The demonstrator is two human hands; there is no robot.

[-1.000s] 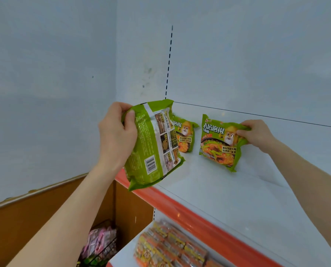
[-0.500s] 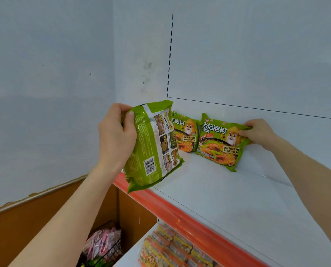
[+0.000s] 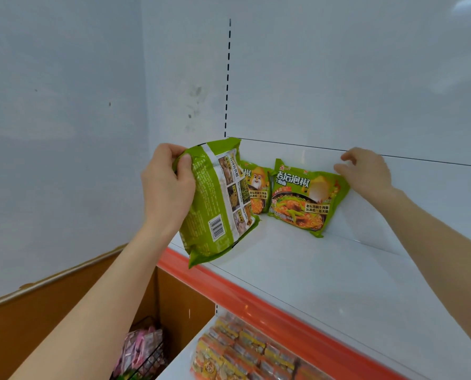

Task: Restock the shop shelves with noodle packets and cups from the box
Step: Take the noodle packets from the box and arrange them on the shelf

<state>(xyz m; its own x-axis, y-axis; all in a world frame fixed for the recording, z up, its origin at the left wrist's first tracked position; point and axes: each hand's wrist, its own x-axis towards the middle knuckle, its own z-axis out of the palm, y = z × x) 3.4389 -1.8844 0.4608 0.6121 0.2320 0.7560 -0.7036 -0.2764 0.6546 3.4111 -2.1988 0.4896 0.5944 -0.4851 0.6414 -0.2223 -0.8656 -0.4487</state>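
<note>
My left hand [image 3: 166, 189] grips a green noodle packet [image 3: 215, 204] by its top edge, back side facing me, over the front left corner of the white top shelf [image 3: 324, 275]. Two more green noodle packets lean upright against the shelf's back panel: one [image 3: 257, 192] partly hidden behind the held packet, the other [image 3: 305, 197] just to its right. My right hand [image 3: 365, 171] is at that second packet's upper right corner, fingers spread and lifted off it, holding nothing.
The shelf has an orange front strip [image 3: 270, 305]. On the lower shelf lie several orange and yellow noodle packets [image 3: 242, 349]. A black wire basket [image 3: 143, 352] with pink packets stands bottom left beside a brown wooden panel [image 3: 50, 311]. A white wall is to the left.
My right hand pushed the second packet left against the back panel beside the first, then let go of it. My left hand kept its packet almost still.
</note>
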